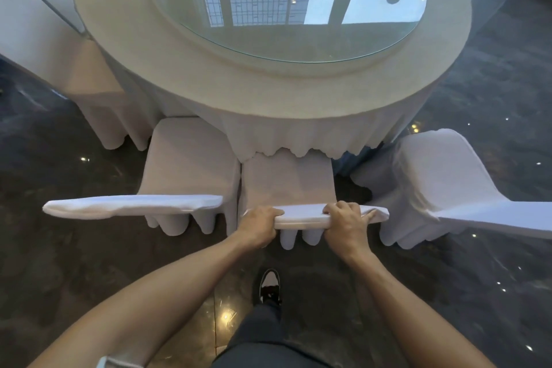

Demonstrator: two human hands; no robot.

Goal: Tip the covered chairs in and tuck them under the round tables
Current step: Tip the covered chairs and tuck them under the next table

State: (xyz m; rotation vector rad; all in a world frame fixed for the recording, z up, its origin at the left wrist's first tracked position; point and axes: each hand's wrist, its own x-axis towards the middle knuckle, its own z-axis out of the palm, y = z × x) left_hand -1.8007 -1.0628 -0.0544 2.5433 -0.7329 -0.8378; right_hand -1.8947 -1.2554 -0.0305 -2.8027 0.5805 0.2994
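Note:
A white-covered chair (288,182) stands straight in front of me, its seat partly under the skirt of the round table (185,75). My left hand (259,225) and my right hand (343,221) both grip the top edge of its backrest, about a hand's width apart. A second covered chair (185,158) stands just to its left, seat front at the table skirt. A third covered chair (442,182) sits to the right, turned at an angle and apart from the table.
A glass turntable (283,9) with a yellow plate lies on the tabletop. Another covered chair (44,48) leans at the table's left. The dark glossy floor (74,263) surrounds me, with my shoe (269,285) behind the gripped chair.

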